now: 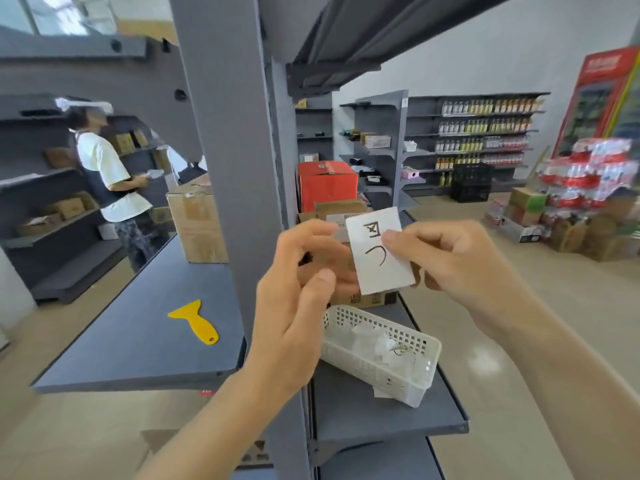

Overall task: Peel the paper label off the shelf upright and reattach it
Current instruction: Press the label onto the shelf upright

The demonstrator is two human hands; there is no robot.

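A white paper label (381,268) with black handwritten marks is held in the air in front of me, just right of the grey shelf upright (232,168). My right hand (453,268) pinches its right edge between thumb and fingers. My left hand (304,289) is beside the label's left edge with fingers curled; its fingertips reach behind the paper, and I cannot tell whether they grip it. The label is off the upright, whose face looks bare.
A yellow plastic scraper (197,323) lies on the grey shelf (121,341) at left. A white perforated basket (415,344) with crumpled paper sits on the lower right shelf. Cardboard boxes (197,223) stand behind. A person (107,178) stands at far left.
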